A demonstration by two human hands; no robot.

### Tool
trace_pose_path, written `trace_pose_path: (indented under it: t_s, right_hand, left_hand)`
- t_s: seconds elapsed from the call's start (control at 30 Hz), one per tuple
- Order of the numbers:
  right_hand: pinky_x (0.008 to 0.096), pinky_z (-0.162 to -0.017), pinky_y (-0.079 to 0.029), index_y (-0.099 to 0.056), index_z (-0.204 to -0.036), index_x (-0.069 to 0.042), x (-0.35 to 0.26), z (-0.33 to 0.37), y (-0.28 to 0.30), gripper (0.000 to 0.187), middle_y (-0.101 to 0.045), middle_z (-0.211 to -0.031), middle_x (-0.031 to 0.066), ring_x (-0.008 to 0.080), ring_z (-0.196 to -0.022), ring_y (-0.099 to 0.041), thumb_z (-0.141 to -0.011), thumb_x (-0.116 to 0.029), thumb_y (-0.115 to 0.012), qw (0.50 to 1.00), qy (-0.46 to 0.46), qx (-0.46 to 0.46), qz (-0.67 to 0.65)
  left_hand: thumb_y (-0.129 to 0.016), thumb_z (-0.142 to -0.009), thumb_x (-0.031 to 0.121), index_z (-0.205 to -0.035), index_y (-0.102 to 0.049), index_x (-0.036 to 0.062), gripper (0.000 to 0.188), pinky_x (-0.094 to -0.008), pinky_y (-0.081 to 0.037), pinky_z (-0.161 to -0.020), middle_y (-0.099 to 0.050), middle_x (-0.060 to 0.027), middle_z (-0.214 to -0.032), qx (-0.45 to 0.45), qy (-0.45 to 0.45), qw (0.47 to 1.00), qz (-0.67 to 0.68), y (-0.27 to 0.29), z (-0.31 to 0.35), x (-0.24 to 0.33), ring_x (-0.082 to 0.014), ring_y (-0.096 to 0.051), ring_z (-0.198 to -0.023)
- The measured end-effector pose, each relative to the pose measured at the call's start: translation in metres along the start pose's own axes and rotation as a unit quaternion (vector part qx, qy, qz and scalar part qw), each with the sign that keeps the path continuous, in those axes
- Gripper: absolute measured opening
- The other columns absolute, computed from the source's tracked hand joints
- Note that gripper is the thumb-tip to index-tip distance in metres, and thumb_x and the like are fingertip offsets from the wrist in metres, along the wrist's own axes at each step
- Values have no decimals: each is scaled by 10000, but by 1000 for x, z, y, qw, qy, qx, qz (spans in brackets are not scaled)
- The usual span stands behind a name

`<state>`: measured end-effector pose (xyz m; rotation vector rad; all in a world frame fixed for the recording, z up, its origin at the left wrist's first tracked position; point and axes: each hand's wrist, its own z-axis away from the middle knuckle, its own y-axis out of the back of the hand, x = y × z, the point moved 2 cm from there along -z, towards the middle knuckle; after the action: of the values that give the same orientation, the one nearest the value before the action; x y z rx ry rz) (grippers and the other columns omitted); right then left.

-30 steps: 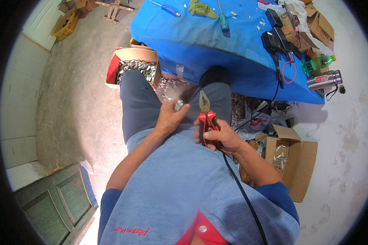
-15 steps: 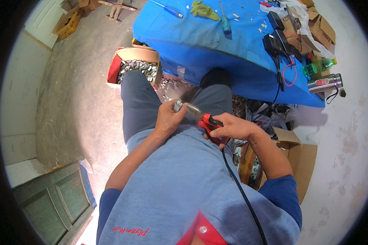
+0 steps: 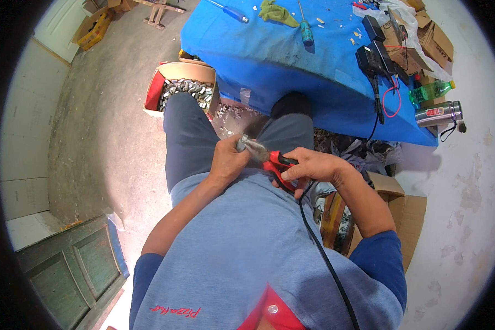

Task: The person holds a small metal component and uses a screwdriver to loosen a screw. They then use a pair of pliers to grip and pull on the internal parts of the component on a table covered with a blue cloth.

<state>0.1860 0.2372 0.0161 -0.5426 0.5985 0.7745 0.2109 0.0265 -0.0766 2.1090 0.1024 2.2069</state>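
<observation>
Left hand (image 3: pixel 227 161): fingers curled closed around a small pale metallic piece (image 3: pixel 241 143), one end protruding, held above the lap between the thighs. Right hand (image 3: pixel 315 166): wrapped around the red-and-black handles of pliers (image 3: pixel 273 159); plier tips at the piece, blurred, grip on it cannot be told. Carton (image 3: pixel 188 70) of small metallic pieces stands beside the left knee, near the blue-covered tabletop (image 3: pixel 330 55).
</observation>
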Motion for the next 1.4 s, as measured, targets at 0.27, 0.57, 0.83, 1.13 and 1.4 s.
trace_pose_path:
  t_s: [0.27,0.57,0.83,1.13,1.4]
  right_hand:
    - [310,-655,-616,-635,-1124,24,2,2,2,396,-695,-1023,106,161,-848,-657,-824,-229,-688,1000,-17,-3,-6]
    - [299,-652,-611,-643,-1100,26,-1,4,6,386,-699,-1014,116,169,-829,-667,-818,-235,-680,1000,-19,-17,-3]
    - [297,-617,-609,-637,-1066,45,2,5,9,382,-699,-1007,135,180,-804,-674,-811,-237,-676,1000,-26,-3,-2]
    - [310,-618,-605,-646,-1056,27,11,2,3,337,-699,-975,129,172,-799,-670,-831,-223,-671,999,-30,30,27]
    - [317,-613,-621,-587,-1243,52,15,3,23,442,-705,-1040,154,216,-869,-714,-871,-178,-658,997,-62,-44,-35]
  left_hand:
    - [-624,-844,101,-906,-712,-20,162,-297,-463,-578,-637,-51,-648,-2,39,999,-28,1,0,1,-67,-527,-623]
    - [-633,-844,51,-900,-707,-18,116,-261,-419,-546,-616,26,-671,-9,-17,999,-50,2,1,-3,-34,-497,-640]
    - [-624,-827,51,-833,-652,-29,85,-306,-399,-521,-537,-37,-589,-24,-47,992,-115,3,-1,8,-65,-442,-592]
    - [-642,-833,57,-833,-651,-33,90,-314,-414,-530,-569,-54,-598,-34,-39,993,-107,0,1,-4,-70,-469,-595]
    - [-660,-803,102,-846,-639,-33,142,-402,-463,-570,-598,-245,-686,-68,-83,970,-219,0,1,1,-313,-619,-575]
